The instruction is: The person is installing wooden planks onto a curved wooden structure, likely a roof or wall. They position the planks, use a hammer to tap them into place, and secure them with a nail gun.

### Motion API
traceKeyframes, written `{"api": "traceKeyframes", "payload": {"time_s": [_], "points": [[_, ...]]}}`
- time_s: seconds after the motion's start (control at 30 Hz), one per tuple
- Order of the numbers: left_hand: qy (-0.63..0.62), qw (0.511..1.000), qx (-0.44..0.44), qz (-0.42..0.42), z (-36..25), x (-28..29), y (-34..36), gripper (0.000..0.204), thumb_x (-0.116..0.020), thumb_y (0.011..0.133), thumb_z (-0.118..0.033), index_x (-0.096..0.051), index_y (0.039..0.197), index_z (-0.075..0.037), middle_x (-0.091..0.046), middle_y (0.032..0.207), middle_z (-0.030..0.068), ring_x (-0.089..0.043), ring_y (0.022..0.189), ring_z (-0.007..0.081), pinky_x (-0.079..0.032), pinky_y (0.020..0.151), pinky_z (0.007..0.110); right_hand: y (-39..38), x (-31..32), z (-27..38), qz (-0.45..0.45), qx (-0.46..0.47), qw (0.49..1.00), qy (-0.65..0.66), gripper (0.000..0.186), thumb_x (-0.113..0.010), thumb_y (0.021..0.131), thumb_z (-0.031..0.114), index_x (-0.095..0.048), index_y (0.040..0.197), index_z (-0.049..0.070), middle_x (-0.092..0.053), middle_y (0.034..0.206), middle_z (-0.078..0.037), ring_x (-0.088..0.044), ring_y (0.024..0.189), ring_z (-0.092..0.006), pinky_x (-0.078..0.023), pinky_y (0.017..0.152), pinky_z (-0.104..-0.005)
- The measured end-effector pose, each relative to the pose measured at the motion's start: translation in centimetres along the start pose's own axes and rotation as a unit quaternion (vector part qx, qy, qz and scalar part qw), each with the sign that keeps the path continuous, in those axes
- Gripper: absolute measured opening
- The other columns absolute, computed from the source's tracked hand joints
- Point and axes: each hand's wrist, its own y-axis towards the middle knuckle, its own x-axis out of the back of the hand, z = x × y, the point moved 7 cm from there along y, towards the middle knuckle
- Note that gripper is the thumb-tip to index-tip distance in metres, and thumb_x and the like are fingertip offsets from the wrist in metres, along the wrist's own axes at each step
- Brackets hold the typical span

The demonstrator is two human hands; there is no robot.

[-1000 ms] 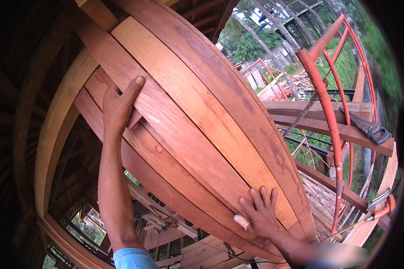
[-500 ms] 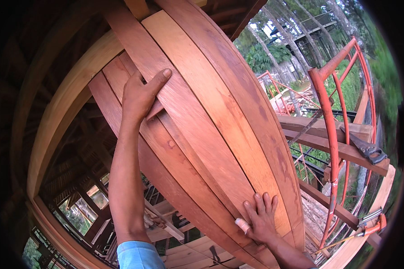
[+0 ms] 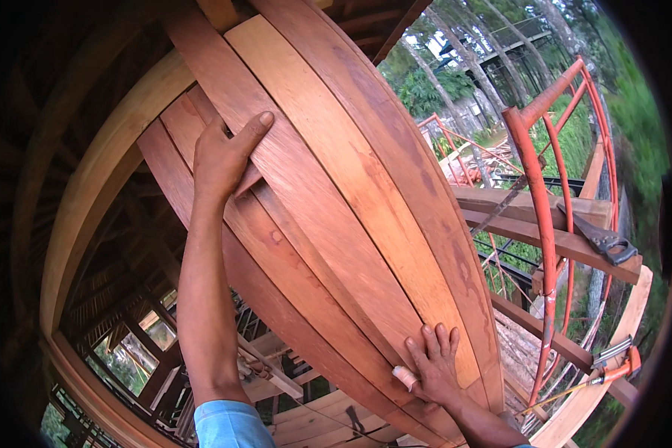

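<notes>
A long reddish-brown wooden plank [image 3: 317, 205] runs slantwise over a curved surface of fitted boards. High on its left edge, my left hand [image 3: 220, 160] grips it, thumb laid across the face and the other fingers mostly hidden at the edge. A small wood piece [image 3: 249, 181] juts out just below that hand. My right hand [image 3: 438, 373] rests flat near the plank's lower end, fingers spread, with a whitish wrap [image 3: 405, 378] around the thumb. To the right lie a paler orange-brown board [image 3: 366, 179] and a darker, stained outer board [image 3: 396, 127].
A thick curved beam [image 3: 89, 190] arches at the left. Red metal scaffolding [image 3: 541, 194] stands on the right, beside timbers bearing a handsaw [image 3: 608, 243]. An orange clamp [image 3: 626, 366] sits at the lower right. Loose boards [image 3: 328, 422] lie below.
The view has shifted slightly, so the boards and scaffolding appear a little further left. Both hands keep their places on the plank.
</notes>
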Motion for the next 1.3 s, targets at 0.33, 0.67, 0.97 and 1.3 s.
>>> {"api": "traceKeyframes", "payload": {"time_s": [0.33,0.67,0.97,1.3], "points": [[-0.011,1.0,0.007,-0.002,-1.0,-0.2,-0.7,0.072,-0.079,0.082,-0.053,-0.066,0.116,0.01,-0.073,0.1,0.0248,-0.073,0.092,0.0299,-0.054,0.088,0.036,-0.5,0.1,-0.4,0.011,-0.008,0.999,0.034,0.056,-0.076,0.086,0.043,-0.065,0.135,0.018,-0.041,0.151,-0.017,-0.031,0.141,-0.0441,-0.011,0.116,-0.0676],[-0.04,0.999,-0.005,-0.011,-1.2,-0.6,-0.8,0.07,-0.079,0.085,-0.049,-0.064,0.119,0.01,-0.073,0.104,0.0208,-0.071,0.093,0.0242,-0.053,0.088,0.033,-0.6,0.2,-1.4,0.019,-0.016,0.996,0.084,0.049,-0.073,0.09,0.043,-0.067,0.134,0.022,-0.052,0.143,-0.014,-0.04,0.135,-0.0407,-0.014,0.115,-0.0659],[0.044,0.998,-0.027,-0.042,-1.4,0.1,-0.5,0.08,-0.077,0.082,-0.06,-0.065,0.115,0.012,-0.073,0.1,0.0228,-0.071,0.095,0.0271,-0.052,0.09,0.034,-1.0,0.2,-1.2,0.002,0.023,0.997,0.069,0.058,-0.081,0.083,0.037,-0.065,0.134,0.014,-0.034,0.159,-0.014,-0.019,0.152,-0.0391,-0.003,0.122,-0.061],[-0.016,0.988,-0.15,-0.037,-0.8,-1.9,1.3,0.068,-0.07,0.093,-0.05,-0.063,0.128,0.009,-0.069,0.123,0.0179,-0.064,0.115,0.0239,-0.043,0.104,0.032,-3.1,3.1,-3.4,-0.041,-0.097,0.98,0.167,0.054,-0.076,0.089,0.032,-0.062,0.136,0.01,-0.049,0.148,-0.016,-0.041,0.14,-0.0367,-0.026,0.116,-0.0544]]}}
